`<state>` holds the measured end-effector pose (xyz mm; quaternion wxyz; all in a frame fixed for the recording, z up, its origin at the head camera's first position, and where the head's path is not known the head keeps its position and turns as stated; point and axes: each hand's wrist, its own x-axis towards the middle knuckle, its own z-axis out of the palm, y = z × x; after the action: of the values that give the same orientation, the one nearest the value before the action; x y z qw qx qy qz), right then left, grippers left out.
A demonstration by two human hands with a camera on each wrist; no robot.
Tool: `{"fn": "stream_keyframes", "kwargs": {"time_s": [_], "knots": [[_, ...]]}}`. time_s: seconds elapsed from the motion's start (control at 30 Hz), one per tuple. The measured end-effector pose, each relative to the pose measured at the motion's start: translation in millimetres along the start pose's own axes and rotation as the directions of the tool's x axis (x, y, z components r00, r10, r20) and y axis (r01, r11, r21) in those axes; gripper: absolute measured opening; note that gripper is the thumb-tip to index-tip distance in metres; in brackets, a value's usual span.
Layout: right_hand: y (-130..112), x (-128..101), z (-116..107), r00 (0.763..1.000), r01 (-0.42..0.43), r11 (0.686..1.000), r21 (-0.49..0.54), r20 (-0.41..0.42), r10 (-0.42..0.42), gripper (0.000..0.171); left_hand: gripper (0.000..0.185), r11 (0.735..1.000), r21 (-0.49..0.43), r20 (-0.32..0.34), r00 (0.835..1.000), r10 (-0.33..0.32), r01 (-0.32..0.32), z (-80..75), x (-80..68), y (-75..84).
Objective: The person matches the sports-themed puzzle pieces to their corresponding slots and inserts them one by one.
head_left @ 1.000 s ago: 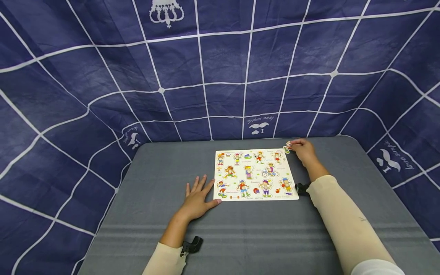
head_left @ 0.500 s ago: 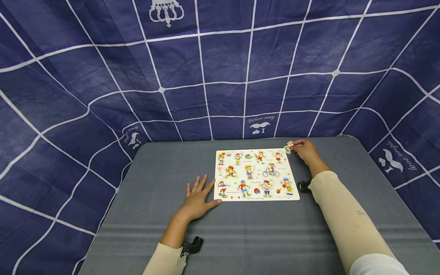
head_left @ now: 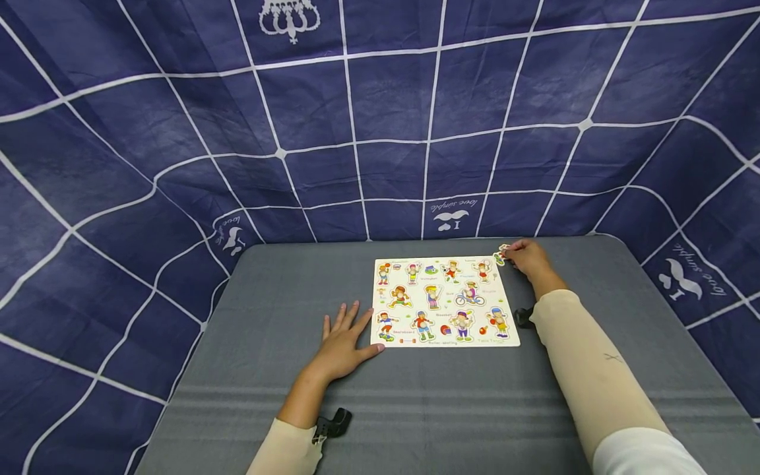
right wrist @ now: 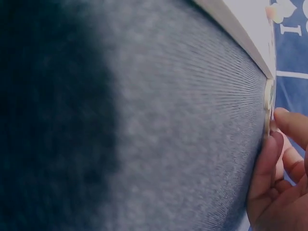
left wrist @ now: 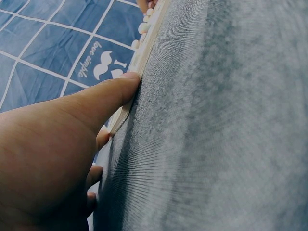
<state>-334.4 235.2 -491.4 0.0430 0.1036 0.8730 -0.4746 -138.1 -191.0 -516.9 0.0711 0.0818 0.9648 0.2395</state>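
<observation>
Near the far right corner of the grey tabletop [head_left: 451, 409], the right hand [head_left: 530, 258] pinches a small puzzle piece [head_left: 503, 254] just off the puzzle board's [head_left: 445, 302] corner; its picture is too small to read. Left hand [head_left: 341, 343] lies flat with fingers straight, thumb touching the board's near left corner.

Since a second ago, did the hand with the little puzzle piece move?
No. The right hand still pinches the puzzle piece just off the far right corner of the puzzle board, as before.
</observation>
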Motion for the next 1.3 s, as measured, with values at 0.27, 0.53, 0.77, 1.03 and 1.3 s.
{"fn": "stream_keyframes", "kwargs": {"time_s": [0.27, 0.53, 0.77, 1.03, 1.3], "knots": [[1.2, 2.7, 0.8, 1.0, -0.022, 1.0, 0.023, 0.004, 0.021, 0.024, 0.085, 1.0, 0.001, 0.0, 1.0, 0.001, -0.001, 0.3, 0.6, -0.7], [2.7, 2.2, 0.4, 0.999, -0.046, 0.997, 0.055, -0.01, 0.047, 0.023, 0.085, 1.0, 0.006, 0.005, 1.0, 0.0, 0.0, -0.7, 0.6, 0.6], [3.6, 0.8, 1.3, 0.996, -0.076, 0.99, 0.122, -0.038, 0.081, 0.02, 0.084, 1.0, 0.0, 0.009, 1.0, 0.001, -0.001, -1.4, 0.4, 1.3], [8.8, 1.7, 0.6, 0.997, -0.07, 0.973, 0.218, -0.024, 0.077, 0.015, 0.084, 1.0, 0.002, 0.01, 1.0, 0.006, -0.006, -1.6, -1.2, 0.6], [11.1, 0.6, -4.4, 1.0, -0.022, 0.979, 0.203, -0.001, 0.022, 0.024, 0.084, 1.0, 0.002, 0.003, 1.0, 0.005, -0.005, -2.1, -1.4, 1.5]]}}
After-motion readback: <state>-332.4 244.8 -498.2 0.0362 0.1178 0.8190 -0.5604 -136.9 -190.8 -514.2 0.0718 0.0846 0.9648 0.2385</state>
